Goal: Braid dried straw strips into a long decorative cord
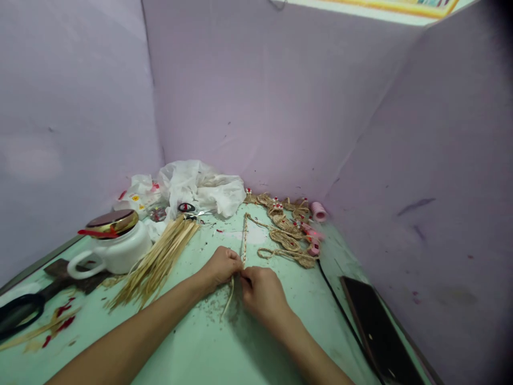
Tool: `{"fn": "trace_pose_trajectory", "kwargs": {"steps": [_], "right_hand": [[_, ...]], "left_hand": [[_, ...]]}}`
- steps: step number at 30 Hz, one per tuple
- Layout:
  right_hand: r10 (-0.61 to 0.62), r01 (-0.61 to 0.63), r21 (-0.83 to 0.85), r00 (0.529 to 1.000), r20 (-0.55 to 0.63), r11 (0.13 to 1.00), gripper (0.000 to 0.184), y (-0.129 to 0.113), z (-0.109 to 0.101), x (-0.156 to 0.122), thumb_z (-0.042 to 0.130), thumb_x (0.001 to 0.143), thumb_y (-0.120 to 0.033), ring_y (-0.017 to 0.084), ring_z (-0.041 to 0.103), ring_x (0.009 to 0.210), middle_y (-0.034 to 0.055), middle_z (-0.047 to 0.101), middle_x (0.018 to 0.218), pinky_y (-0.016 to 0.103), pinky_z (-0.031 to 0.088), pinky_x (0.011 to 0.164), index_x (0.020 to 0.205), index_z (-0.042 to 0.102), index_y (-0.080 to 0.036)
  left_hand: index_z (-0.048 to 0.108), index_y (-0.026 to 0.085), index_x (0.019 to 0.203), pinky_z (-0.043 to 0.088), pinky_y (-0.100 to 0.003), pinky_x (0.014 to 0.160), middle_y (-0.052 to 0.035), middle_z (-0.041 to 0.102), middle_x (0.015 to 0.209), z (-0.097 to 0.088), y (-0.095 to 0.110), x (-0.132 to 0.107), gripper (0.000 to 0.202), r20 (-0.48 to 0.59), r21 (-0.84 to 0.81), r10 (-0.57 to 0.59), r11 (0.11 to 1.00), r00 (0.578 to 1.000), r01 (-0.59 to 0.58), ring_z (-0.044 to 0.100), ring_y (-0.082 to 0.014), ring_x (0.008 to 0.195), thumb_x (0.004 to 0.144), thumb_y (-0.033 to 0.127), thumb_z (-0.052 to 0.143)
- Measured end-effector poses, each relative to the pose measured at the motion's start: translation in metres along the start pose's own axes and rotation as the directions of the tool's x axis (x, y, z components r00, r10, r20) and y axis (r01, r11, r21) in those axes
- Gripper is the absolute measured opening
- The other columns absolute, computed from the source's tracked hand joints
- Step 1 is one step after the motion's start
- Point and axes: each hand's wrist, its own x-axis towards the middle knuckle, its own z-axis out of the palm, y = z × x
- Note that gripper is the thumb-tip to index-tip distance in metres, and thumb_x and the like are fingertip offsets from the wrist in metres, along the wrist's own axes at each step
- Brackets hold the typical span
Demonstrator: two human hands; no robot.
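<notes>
Right hand (265, 291): I see its fingertips pinching the near end of the braided cord (245, 235).
Left hand (220, 266): fingertips pinching there too, just beside.
Braided cord: stretches away over the green tabletop (188, 347), between straw bundle (162, 262) and looped jute pieces (285, 239).
Plastic bag (192, 184): crumpled, behind.

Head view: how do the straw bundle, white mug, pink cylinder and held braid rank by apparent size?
1. Straw bundle
2. White mug
3. Pink cylinder and braid, unranked: the braid looks longer, the cylinder wider.
</notes>
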Motion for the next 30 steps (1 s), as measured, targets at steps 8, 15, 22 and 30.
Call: {"fn": "trace_pose_trajectory", "kwargs": {"steps": [8, 15, 22, 30], "right_hand": [[0.361, -0.324, 0.753, 0.924, 0.123, 0.572, 0.021, 0.026, -0.011, 0.025, 0.055, 0.064, -0.033, 0.012, 0.054, 0.054, 0.0041, 0.06, 0.062, 0.024, 0.04, 0.054, 0.067, 0.057, -0.013], [0.268, -0.416, 0.81, 0.906, 0.328, 0.414, 0.018, 0.012, 0.01, 0.025, 0.059, 0.056, -0.028, 0.008, 0.047, 0.047, -0.0019, 0.052, 0.049, 0.021, 0.04, 0.051, 0.061, 0.055, -0.012], [0.309, -0.437, 0.69, 0.899, 0.31, 0.577, 0.019, 0.014, 0.013, 0.025, 0.048, 0.065, -0.027, 0.004, 0.025, 0.029, -0.0063, 0.036, 0.033, 0.019, 0.014, 0.033, 0.051, 0.049, -0.014], [0.288, -0.369, 0.669, 0.929, 0.235, 0.645, 0.014, 0.017, 0.013, 0.024, 0.05, 0.063, -0.025, 0.005, 0.03, 0.035, -0.004, 0.047, 0.041, 0.019, 0.018, 0.038, 0.054, 0.046, -0.015]], "left_hand": [[0.048, 0.014, 0.051, 0.012, -0.018, 0.032, 0.007, 0.037, 0.035, -0.008, 0.006, -0.003, 0.007, 0.106, 0.008, -0.006, 1.0, 0.994, 0.005, 0.023, -0.0024, 0.028, 0.051, 0.02, 0.05], [0.049, 0.013, 0.052, 0.012, -0.018, 0.031, 0.0079, 0.033, 0.033, -0.01, 0.003, 0.0, 0.009, 0.152, -0.013, 0.021, 1.0, 0.988, -0.019, 0.021, -0.002, 0.027, 0.051, 0.022, 0.053], [0.049, 0.013, 0.05, 0.013, -0.018, 0.031, 0.007, 0.035, 0.034, -0.009, 0.003, 0.001, 0.004, 0.153, 0.012, 0.013, 1.0, 0.988, -0.015, 0.023, -0.0026, 0.028, 0.049, 0.017, 0.05], [0.049, 0.014, 0.05, 0.013, -0.018, 0.032, 0.0072, 0.034, 0.033, -0.008, 0.003, 0.001, 0.003, 0.165, 0.037, 0.011, 0.999, 0.986, -0.017, 0.022, -0.0029, 0.029, 0.049, 0.016, 0.047]]}}
